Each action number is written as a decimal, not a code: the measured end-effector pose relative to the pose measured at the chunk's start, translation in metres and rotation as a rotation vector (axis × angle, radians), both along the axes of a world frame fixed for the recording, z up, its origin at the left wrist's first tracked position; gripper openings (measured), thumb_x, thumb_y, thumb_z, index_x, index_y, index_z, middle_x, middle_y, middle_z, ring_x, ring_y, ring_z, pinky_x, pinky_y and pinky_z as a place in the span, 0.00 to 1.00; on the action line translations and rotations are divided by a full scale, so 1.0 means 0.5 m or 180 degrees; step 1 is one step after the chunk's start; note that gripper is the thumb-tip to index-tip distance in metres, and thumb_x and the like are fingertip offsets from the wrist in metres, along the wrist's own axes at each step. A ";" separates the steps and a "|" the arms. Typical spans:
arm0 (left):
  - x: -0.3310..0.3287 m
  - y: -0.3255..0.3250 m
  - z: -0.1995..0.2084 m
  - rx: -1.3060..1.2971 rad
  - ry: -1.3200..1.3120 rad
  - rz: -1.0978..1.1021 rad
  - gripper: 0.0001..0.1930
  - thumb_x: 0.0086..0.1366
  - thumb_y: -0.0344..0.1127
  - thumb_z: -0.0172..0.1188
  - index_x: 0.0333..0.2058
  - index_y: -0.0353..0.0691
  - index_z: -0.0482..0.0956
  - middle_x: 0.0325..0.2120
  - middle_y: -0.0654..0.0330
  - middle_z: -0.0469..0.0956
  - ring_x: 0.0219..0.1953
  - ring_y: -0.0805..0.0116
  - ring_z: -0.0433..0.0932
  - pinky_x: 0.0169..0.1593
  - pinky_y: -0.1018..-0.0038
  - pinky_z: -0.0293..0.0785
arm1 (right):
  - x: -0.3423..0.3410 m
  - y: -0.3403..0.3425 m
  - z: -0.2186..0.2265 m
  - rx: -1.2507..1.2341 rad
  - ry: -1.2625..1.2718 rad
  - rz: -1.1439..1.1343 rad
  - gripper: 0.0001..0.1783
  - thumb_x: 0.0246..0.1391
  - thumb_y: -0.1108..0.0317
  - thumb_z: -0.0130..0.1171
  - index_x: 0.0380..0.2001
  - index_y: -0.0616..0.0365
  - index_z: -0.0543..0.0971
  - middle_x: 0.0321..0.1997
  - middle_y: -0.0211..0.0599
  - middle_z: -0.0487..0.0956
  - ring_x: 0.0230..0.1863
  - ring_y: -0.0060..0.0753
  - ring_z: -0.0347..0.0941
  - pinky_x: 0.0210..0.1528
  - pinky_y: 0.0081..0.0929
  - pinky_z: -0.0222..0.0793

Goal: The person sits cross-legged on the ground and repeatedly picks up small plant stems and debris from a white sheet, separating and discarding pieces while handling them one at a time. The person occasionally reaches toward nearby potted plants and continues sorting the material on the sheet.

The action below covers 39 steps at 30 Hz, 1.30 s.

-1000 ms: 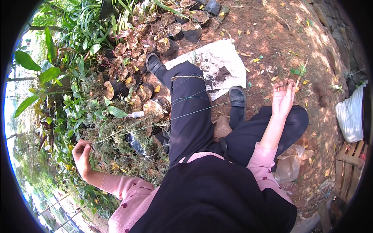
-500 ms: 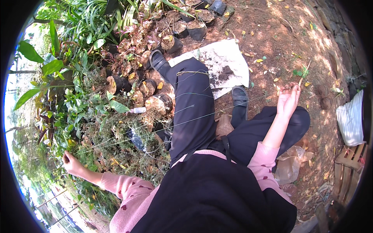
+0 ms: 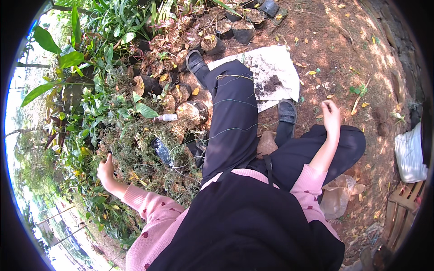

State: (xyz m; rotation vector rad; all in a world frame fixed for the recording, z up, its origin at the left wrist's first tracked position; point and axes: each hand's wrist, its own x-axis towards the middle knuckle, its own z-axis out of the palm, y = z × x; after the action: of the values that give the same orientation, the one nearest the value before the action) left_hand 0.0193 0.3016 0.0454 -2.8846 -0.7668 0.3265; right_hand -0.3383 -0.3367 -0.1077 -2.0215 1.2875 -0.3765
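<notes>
My left hand is held out over the shrubby plants on the left, fingers curled in and thumb up. On the right, my right hand is raised over my bent knee with its fingers folded down. Whatever either hand pinches is too fine or hidden to make out. A thin greenish string runs slack across my dark trouser leg and on toward the right sandal. Nearer the knee, a yellowish cord loops over the same leg. I cannot trace the string as far as either hand.
A white sack with dark soil on it lies beyond my feet. Several soil-filled black plant bags stand at the back. A small white bottle rests among the plants. On the right are a white bag and a wooden crate.
The string that stretched taut between my hands has dropped slack over my leg. My left hand has come inward and up. My right hand's fingers have curled down.
</notes>
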 end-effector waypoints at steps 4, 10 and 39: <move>0.001 -0.145 0.001 0.0416 -0.0456 -0.0259 0.36 0.55 0.69 0.48 0.58 0.57 0.65 0.64 0.45 0.47 0.66 0.44 0.44 0.60 0.39 0.46 | 0.003 0.021 0.001 0.0002 0.1116 -0.0019 0.13 0.53 0.67 0.55 0.41 0.59 0.76 0.40 0.47 0.78 0.45 0.47 0.74 0.47 0.36 0.67; -0.050 -0.397 -0.011 -0.0510 -0.1085 -0.2295 0.28 0.61 0.61 0.49 0.53 0.51 0.70 0.59 0.49 0.61 0.63 0.48 0.55 0.63 0.46 0.44 | 0.012 0.029 -0.002 -0.0834 0.0694 -0.0312 0.26 0.52 0.71 0.55 0.56 0.56 0.65 0.51 0.48 0.73 0.53 0.46 0.70 0.55 0.37 0.63; -0.125 -0.588 -0.087 -0.1625 -0.0899 -0.3489 0.14 0.54 0.37 0.63 0.39 0.42 0.76 0.35 0.63 0.75 0.43 0.63 0.71 0.52 0.61 0.56 | 0.329 0.365 0.072 -0.0369 -0.1787 0.1508 0.10 0.45 0.65 0.63 0.34 0.50 0.81 0.37 0.29 0.75 0.42 0.33 0.70 0.46 0.31 0.58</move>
State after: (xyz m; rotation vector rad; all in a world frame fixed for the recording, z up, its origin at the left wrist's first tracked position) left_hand -0.0431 0.0078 0.0021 -3.2797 1.0509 -0.0464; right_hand -0.1736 -0.1544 -0.0715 -2.0309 0.4402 -0.7327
